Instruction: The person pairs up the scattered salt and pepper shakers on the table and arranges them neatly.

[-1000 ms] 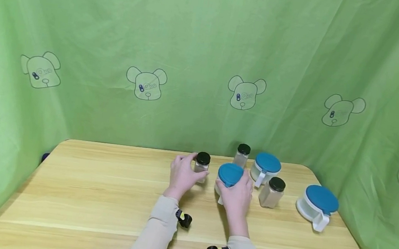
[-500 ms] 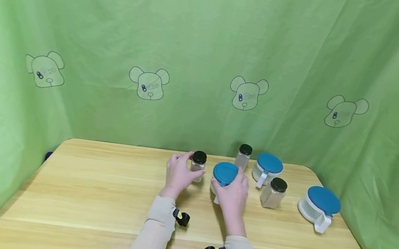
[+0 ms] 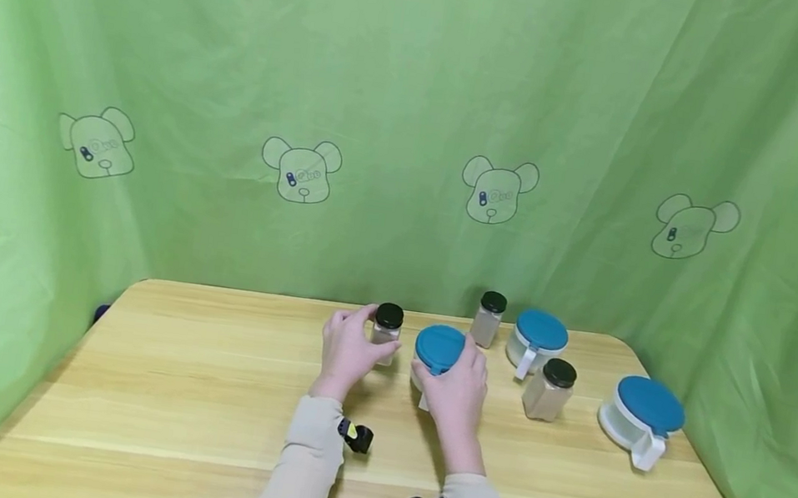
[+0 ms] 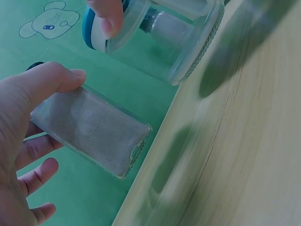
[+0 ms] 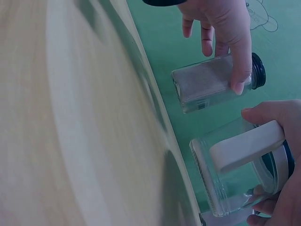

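My left hand [image 3: 346, 353] pinches a small square glass jar [image 3: 385, 335] with a black lid, thumb on one side and fingers on the other. Pale grey-brown powder fills this jar [image 4: 94, 127] in the left wrist view, where its base hangs above the table, apart from its shadow. To its right, my right hand [image 3: 458, 387] grips a round clear glass seasoning pot [image 3: 438, 345] by its blue lid area. The pot's white handle [image 5: 247, 146] shows in the right wrist view, and its base is also off the table. The two containers are apart.
On the right of the wooden table [image 3: 199, 391] stand two black-lidded jars, one at the back [image 3: 487, 319] and one nearer [image 3: 548, 391]. Two blue-lidded pots are there too, one behind [image 3: 536, 341] and one far right [image 3: 641, 420]. A green curtain [image 3: 392, 71] encloses the table.
Both hands have moved left together, carrying the small jar and the blue-lidded pot away from the containers on the right. The head view has shifted slightly.
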A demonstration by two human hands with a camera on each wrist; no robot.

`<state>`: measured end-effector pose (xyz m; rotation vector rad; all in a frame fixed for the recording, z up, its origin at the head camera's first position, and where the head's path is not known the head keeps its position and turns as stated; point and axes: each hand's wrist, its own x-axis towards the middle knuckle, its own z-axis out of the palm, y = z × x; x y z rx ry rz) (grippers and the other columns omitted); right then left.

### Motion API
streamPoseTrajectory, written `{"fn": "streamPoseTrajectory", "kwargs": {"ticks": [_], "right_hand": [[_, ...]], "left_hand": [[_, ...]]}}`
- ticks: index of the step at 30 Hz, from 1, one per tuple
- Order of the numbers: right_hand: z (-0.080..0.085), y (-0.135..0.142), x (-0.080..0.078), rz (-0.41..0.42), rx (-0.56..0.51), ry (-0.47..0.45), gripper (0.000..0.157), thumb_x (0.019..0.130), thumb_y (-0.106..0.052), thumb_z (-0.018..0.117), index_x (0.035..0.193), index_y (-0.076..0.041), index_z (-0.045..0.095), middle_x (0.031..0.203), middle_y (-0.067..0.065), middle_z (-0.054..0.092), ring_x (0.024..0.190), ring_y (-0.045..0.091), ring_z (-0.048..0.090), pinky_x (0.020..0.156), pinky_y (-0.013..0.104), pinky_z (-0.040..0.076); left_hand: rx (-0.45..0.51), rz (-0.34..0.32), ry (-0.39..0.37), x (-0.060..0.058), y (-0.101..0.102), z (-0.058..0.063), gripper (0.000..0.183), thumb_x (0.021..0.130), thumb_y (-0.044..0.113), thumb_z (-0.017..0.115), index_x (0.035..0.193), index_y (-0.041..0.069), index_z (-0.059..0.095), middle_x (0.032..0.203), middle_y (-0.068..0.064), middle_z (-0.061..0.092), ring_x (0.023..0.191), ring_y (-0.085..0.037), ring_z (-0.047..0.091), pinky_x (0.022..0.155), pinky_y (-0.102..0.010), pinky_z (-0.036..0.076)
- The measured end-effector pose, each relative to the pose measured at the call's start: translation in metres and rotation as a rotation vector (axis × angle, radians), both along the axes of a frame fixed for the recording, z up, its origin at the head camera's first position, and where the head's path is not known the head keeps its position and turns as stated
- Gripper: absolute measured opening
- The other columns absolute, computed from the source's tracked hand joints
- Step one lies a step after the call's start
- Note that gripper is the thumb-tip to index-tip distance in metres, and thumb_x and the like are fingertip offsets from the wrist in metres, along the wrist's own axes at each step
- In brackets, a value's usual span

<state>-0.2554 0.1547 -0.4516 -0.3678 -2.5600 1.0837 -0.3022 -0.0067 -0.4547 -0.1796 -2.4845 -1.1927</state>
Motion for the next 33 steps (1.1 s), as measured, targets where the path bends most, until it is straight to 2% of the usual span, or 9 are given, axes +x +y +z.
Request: {"fn": "streamPoseTrajectory", "kwargs": {"ticks": [12,24,33], "right_hand": [[0.0,-0.012,0.001,0.032,0.011,0.023,0.103,0.074,-0.041,0.081,0.152,-0.005,0.025,0.148,0.025,0.036,0.135,0.044,0.037,0.11,0.063,0.031],[0.001,-0.022,0.003,0.053,0.02,0.075,0.1,0.073,-0.04,0.082,0.15,-0.005,0.028,0.145,0.025,0.04,0.131,0.044,0.04,0.106,0.063,0.036],[0.002,-0.029,0.006,0.084,-0.003,0.073,0.1,0.072,-0.039,0.082,0.15,-0.005,0.029,0.146,0.024,0.039,0.132,0.043,0.04,0.107,0.063,0.034]], "left_hand": [[0.016,0.012,-0.039,-0.001,-0.012,0.0,0.073,0.07,0.038,0.086,0.133,0.013,0.059,0.122,-0.005,0.067,0.113,-0.027,0.048,0.103,-0.048,0.034],[0.031,0.028,-0.012,-0.002,-0.023,-0.002,0.074,0.068,0.04,0.086,0.131,0.012,0.059,0.121,-0.006,0.068,0.109,-0.027,0.049,0.101,-0.048,0.034],[0.065,0.048,-0.04,-0.001,-0.034,0.001,0.072,0.069,0.035,0.086,0.132,0.013,0.059,0.123,-0.007,0.067,0.113,-0.029,0.049,0.102,-0.05,0.033]]}}
